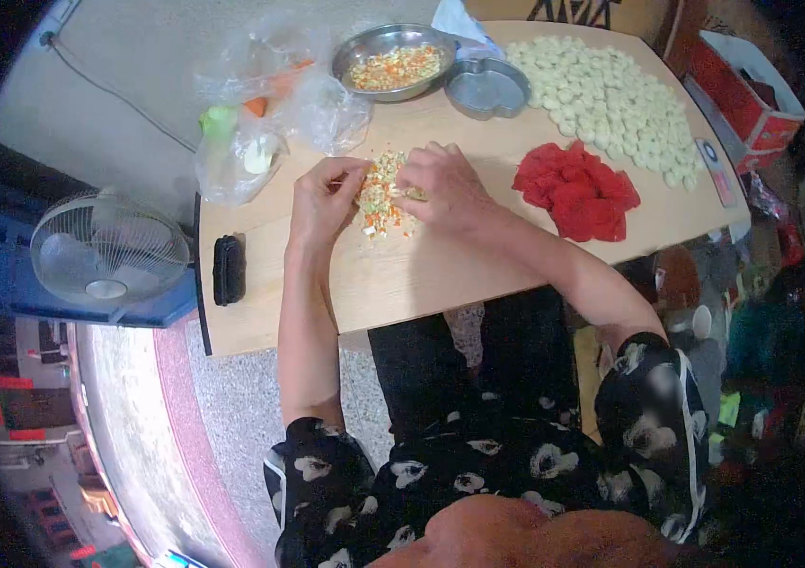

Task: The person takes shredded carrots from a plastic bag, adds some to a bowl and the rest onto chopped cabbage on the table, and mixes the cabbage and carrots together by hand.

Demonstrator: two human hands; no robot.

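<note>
A loose pile of finely chopped vegetables [383, 210], orange, white and pale green, lies on the wooden table between my hands. At the pile's left edge is my left hand [323, 197], thumb and fingertips pinched together; whatever they hold is too small to name. My right hand [448, 186] curls over the right side of the pile, with some chopped bits showing at its fingers. Behind the pile, a metal bowl [393, 68] contains more of the same chopped mix.
A grey lobed pan [487, 90] sits beside the bowl. Several pale dough pieces [610, 104] cover the table's right rear. Nearer are a red cloth [577, 191] and a phone [715, 172]. Plastic bags [241, 161] and a black case [229, 270] lie left, near a fan [107, 248].
</note>
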